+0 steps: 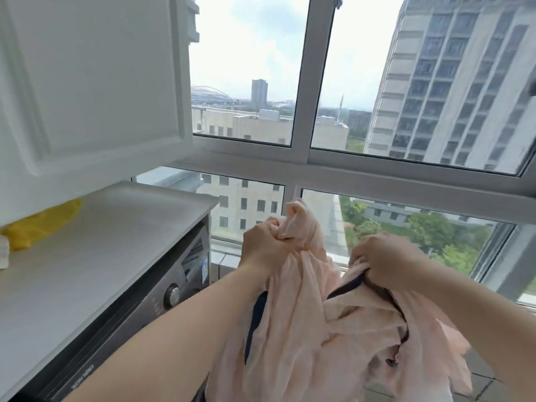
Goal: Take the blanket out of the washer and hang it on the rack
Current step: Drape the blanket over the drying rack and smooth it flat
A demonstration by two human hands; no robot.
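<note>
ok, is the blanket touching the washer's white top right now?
Apart. The head view shows the pink blanket bunched in the left hand and right hand, held in front of the window, with a clear gap to the white top.

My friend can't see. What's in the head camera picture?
Two hands hold up a bunched pale pink blanket: the left hand grips a gathered end, the right hand grips another fold. A dark washer under a white countertop stands left, with big windows ahead.

Pale pink blanket (304,329) with dark navy trim; yellow cloth (40,224) at far left on white desk (116,242); dark grey washer (162,294).
</note>
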